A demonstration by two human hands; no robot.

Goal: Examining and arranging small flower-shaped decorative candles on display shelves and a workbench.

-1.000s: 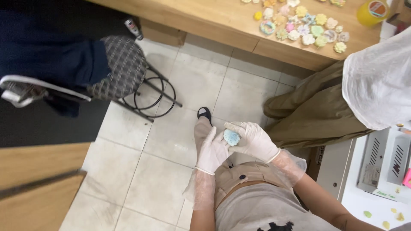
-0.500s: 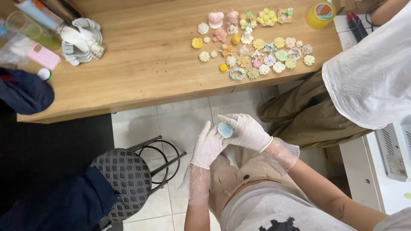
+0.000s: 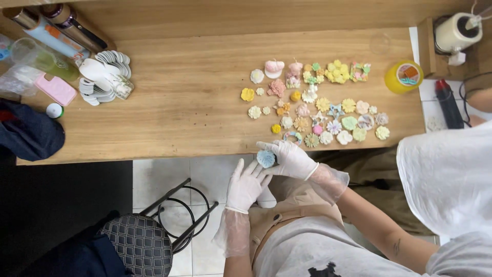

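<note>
My right hand (image 3: 290,158), in a white glove, holds a small pale-blue shell-shaped piece (image 3: 266,158) just below the near edge of the wooden table (image 3: 184,107). My left hand (image 3: 245,185), also gloved, has its fingers spread and its fingertips touch the blue piece from below. Several small pastel flower and shell shapes (image 3: 318,105) lie spread on the table just beyond my hands.
Another person in a white shirt (image 3: 446,179) sits close on my right. A yellow tape roll (image 3: 404,77) and white cylinder (image 3: 455,32) stand at the table's right end. White moulds (image 3: 105,77), a pink phone (image 3: 55,89) and bottles lie left. A stool (image 3: 141,246) stands below left.
The view has swung up from the floor to the table top. My hands have stayed together around the blue piece, now nearer the table edge.
</note>
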